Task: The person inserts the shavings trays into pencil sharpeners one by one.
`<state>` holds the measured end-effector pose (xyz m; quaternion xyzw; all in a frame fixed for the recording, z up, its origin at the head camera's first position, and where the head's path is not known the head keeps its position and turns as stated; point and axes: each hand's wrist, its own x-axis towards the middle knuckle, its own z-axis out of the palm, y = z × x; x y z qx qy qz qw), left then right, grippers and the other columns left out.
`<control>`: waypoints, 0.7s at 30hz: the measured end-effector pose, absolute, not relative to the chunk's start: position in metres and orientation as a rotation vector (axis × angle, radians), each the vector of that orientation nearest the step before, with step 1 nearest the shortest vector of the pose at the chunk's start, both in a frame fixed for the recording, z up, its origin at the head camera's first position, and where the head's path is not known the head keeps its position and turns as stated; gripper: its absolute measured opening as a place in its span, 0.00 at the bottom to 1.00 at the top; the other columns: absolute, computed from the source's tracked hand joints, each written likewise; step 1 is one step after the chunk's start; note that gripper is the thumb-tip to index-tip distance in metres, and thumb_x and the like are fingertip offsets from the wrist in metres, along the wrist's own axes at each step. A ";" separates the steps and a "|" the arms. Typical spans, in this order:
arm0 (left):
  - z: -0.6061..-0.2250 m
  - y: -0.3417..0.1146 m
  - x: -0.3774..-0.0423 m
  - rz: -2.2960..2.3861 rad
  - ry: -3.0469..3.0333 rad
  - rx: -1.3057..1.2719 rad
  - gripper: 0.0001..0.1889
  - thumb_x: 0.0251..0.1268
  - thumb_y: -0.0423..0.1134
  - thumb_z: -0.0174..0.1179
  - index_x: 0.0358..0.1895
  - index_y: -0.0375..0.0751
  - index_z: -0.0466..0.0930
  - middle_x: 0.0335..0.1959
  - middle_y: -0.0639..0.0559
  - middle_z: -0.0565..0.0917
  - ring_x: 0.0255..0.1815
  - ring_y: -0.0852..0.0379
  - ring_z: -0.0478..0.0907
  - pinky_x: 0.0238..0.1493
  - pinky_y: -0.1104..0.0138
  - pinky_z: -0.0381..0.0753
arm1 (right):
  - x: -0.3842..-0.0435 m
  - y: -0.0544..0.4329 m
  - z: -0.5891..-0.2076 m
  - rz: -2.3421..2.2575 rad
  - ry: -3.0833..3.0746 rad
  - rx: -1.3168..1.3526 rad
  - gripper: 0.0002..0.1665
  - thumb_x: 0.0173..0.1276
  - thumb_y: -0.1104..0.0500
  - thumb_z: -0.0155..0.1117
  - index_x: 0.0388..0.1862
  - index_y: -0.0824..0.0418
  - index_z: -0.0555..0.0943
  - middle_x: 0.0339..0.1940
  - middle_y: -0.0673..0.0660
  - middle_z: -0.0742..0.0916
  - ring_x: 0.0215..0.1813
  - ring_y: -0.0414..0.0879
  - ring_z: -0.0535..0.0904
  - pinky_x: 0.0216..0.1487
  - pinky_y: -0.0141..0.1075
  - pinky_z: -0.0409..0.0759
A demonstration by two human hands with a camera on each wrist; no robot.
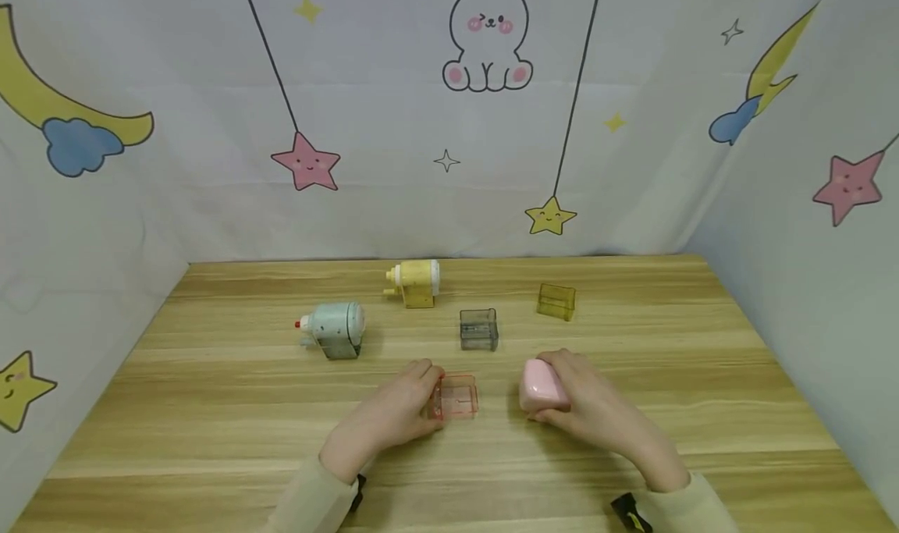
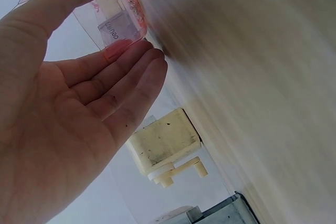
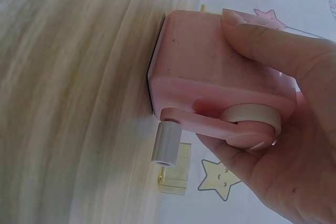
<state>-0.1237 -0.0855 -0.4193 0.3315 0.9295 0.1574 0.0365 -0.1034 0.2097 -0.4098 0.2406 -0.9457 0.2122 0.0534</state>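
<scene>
Thumb and fingers of my left hand (image 1: 396, 412) pinch the left end of a clear red shavings drawer (image 1: 456, 396) on the table. Shavings and a printed label (image 2: 116, 30) show through its wall in the left wrist view. To the right, my right hand (image 1: 593, 404) grips a pink pencil sharpener (image 1: 542, 386), thumb on one side and fingers on the other. The right wrist view shows its crank with a pale handle (image 3: 167, 142), and its base close to the wood. A gap separates the sharpener from the drawer.
A light blue crank sharpener (image 1: 335, 326) and a yellow one (image 1: 417, 279) stand at the back left. Beyond my hands lie a grey clear drawer (image 1: 479, 330) and a yellow clear drawer (image 1: 556, 301). A printed cloth (image 1: 393, 205) borders the table behind and at both sides.
</scene>
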 end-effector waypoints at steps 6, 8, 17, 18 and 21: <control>-0.421 -0.086 -0.124 0.483 2.861 1.019 0.30 0.52 0.45 0.71 0.56 0.33 0.73 0.45 0.48 0.77 0.48 0.53 0.75 0.50 0.60 0.82 | -0.104 0.207 -0.411 0.648 -2.878 0.736 0.43 0.48 0.48 0.79 0.60 0.61 0.71 0.49 0.53 0.81 0.49 0.44 0.76 0.48 0.42 0.81; -0.421 -0.086 -0.124 0.485 2.863 1.023 0.30 0.52 0.45 0.71 0.55 0.33 0.73 0.45 0.49 0.77 0.47 0.53 0.75 0.50 0.60 0.82 | -0.105 0.207 -0.411 0.660 -2.883 0.732 0.43 0.48 0.48 0.79 0.60 0.61 0.71 0.50 0.53 0.81 0.49 0.44 0.76 0.48 0.42 0.81; -0.424 -0.083 -0.126 0.492 2.859 1.044 0.30 0.52 0.45 0.72 0.55 0.33 0.73 0.44 0.49 0.78 0.47 0.54 0.75 0.51 0.61 0.81 | -0.105 0.203 -0.413 0.679 -2.890 0.729 0.44 0.48 0.48 0.79 0.61 0.61 0.71 0.50 0.53 0.81 0.49 0.45 0.76 0.49 0.43 0.80; -0.424 -0.083 -0.127 0.492 2.861 1.048 0.30 0.52 0.45 0.72 0.55 0.33 0.73 0.44 0.49 0.78 0.47 0.54 0.75 0.51 0.61 0.81 | -0.105 0.202 -0.414 0.677 -2.887 0.730 0.44 0.47 0.48 0.79 0.61 0.61 0.71 0.50 0.53 0.81 0.49 0.45 0.76 0.49 0.43 0.80; -0.425 -0.082 -0.127 0.485 2.867 1.050 0.30 0.51 0.45 0.72 0.55 0.33 0.73 0.44 0.50 0.78 0.47 0.54 0.76 0.51 0.61 0.82 | -0.106 0.201 -0.415 0.674 -2.867 0.742 0.44 0.47 0.48 0.79 0.60 0.62 0.71 0.49 0.54 0.81 0.49 0.45 0.76 0.49 0.43 0.81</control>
